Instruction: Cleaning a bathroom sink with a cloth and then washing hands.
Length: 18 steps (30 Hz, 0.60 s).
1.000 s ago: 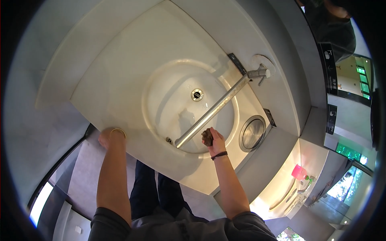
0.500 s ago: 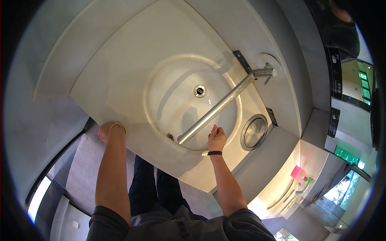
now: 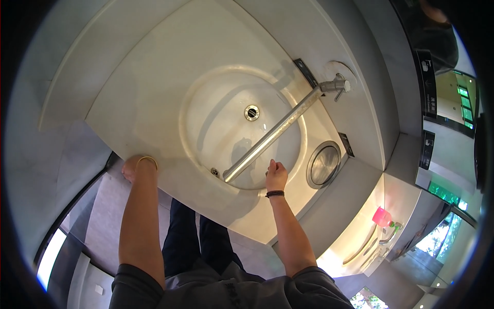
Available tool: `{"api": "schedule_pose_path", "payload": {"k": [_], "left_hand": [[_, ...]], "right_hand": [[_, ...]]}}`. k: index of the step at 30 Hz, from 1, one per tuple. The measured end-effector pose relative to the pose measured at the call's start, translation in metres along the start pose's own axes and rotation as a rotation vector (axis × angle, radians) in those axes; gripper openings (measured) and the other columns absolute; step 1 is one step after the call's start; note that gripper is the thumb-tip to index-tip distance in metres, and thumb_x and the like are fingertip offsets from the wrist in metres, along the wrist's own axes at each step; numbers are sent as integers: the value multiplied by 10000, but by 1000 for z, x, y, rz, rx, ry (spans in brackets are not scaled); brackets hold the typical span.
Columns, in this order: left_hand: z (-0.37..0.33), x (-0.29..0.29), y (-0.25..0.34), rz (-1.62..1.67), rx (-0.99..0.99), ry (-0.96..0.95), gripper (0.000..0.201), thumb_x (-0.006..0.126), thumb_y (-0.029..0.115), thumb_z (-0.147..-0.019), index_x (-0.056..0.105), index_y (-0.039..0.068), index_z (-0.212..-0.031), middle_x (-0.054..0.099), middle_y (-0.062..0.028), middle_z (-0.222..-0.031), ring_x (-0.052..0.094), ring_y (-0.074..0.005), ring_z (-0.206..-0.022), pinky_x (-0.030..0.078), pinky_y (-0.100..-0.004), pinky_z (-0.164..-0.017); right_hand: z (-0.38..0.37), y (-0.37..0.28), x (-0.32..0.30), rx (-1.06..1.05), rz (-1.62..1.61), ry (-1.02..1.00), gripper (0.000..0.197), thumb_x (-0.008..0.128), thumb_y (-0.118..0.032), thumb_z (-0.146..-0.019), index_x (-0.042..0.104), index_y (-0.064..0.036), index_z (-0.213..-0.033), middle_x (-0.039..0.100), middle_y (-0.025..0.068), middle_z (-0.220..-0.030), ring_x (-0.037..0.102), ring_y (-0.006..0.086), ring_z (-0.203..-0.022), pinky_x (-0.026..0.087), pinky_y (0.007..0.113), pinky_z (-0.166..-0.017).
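- Nearest, the left forearm runs almost straight up from the lower edge; the right forearm slants up and slightly left, its wrist roughly in line.
- The left hand, yellow bangle at its wrist, is at the near-left edge of the pale surface, fingers pointing outward past it. How far its grip is open, and whether it has hold of anything, I cannot tell.
- The right hand, dark bands at its wrist, is over the near-right part of the basin, back of the hand up, thumb forward.
- Its grip is curled closed. A dark thing shows as a mere sliver at the left side; the fingers hide the rest, so shape and firmness of hold cannot be told.
- To handle it well, I would hold it inside the basin's rim so loose bits fall in, pinch gently, and turn the wrist without knocking the metal spout just to the left.
- Farther out are the drain, which is best left unblocked, and the tap lever at the spout's far end, well apart from both hands.
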<state>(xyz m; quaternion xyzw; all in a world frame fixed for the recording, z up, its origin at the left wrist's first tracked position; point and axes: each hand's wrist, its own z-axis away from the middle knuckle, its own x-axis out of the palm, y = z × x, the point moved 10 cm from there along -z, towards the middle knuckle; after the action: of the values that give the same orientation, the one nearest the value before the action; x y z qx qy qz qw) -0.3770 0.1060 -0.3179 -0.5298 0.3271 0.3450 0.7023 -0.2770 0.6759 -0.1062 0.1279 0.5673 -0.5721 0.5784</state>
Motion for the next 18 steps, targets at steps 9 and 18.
{"api": "schedule_pose_path", "payload": {"k": [9,18], "left_hand": [[-31,-4,7,86,87,142,154,444,133,-789,569,49,-818,627,-81,-794,635,-225,-671,518,-339,-557],[58,-132,-48,273,8,-112,223,429,185,-827,574,84,-964,605,-78,-964,610,-195,-816,502,-312,-667]], "right_hand": [[5,7,14,257,-839,-270,316,639,-149,-771,446,-74,-1010,494,36,-860,513,130,-733,430,267,-624],[8,-21,3,325,-875,-299,154,570,-114,-801,492,-61,-922,533,25,-694,467,83,-491,384,217,-374]]}}
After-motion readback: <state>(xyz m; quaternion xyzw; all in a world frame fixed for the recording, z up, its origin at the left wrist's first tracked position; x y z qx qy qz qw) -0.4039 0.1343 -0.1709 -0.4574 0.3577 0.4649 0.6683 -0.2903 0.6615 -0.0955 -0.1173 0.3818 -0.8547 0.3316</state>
